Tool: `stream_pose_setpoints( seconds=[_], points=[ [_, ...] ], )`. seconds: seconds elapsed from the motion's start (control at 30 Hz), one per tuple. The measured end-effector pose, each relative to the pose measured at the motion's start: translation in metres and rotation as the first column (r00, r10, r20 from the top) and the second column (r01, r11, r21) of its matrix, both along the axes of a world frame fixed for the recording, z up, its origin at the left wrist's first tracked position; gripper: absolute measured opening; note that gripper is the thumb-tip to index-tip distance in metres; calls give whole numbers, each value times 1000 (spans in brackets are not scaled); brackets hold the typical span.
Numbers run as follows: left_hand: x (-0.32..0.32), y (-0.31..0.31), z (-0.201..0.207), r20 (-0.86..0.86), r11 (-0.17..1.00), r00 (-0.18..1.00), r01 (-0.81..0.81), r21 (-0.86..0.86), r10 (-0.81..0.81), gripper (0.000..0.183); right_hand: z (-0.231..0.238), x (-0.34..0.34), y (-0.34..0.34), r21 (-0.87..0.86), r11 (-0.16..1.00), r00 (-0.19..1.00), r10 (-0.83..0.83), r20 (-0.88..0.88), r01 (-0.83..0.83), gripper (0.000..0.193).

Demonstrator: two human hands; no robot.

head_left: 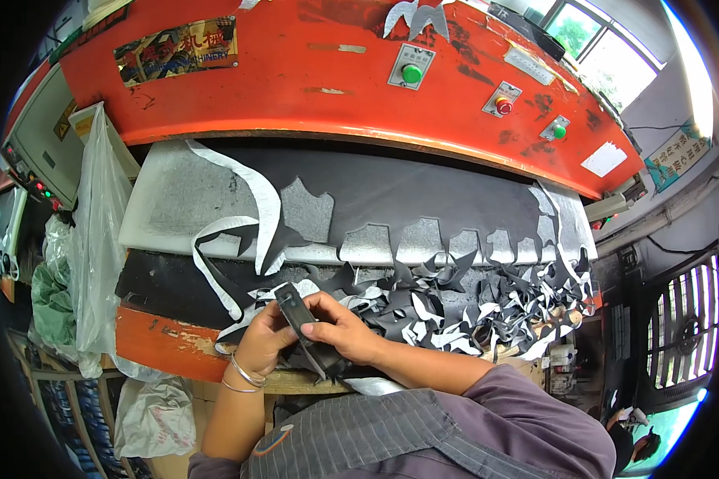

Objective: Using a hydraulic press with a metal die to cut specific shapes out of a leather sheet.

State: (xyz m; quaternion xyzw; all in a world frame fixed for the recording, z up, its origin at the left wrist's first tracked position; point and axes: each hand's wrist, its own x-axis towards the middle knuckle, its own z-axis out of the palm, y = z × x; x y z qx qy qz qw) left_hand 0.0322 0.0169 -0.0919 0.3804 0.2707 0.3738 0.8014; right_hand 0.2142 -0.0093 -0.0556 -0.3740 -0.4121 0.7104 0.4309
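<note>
Close to my body, both my hands grip a dark metal cutting die (pixel 294 310), tilted, with a thin plate-like part pointing down toward my apron. My left hand (pixel 257 342), with bangles at the wrist, is closed around its left side. From the right, my right hand (pixel 345 329) closes on it, the thumb pressed on top. Beyond them a black sheet (pixel 431 188) lies on the pale cutting board (pixel 164 195), with several shaped holes along its near edge. Black and white offcuts (pixel 463 307) are heaped just past my right forearm. The die's underside is hidden.
An orange press beam (pixel 311 88) spans the back, bearing green buttons (pixel 411 73) and a red knob (pixel 504 105). White-edged strips (pixel 270 215) curl over the board's left part. Clear plastic sheeting (pixel 100 239) hangs at left, above a white bag (pixel 156 415). Another person (pixel 635 439) shows at lower right.
</note>
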Motion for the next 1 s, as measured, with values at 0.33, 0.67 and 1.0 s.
stream_pose_setpoints(
  seconds=[0.33,0.67,1.0],
  points=[
    [7,-4,0,-57,991,990,129,30,-127,56,-16,6,-13,15,1000,996,-10,-86,11,33],
    [18,-3,3,-280,988,960,17,151,26,42,-33,11,-17,107,994,986,-20,-163,38,51],
    [17,9,27,-394,886,909,65,458,137,41,-32,9,-16,323,944,997,-74,1,70,49]
  ],
)
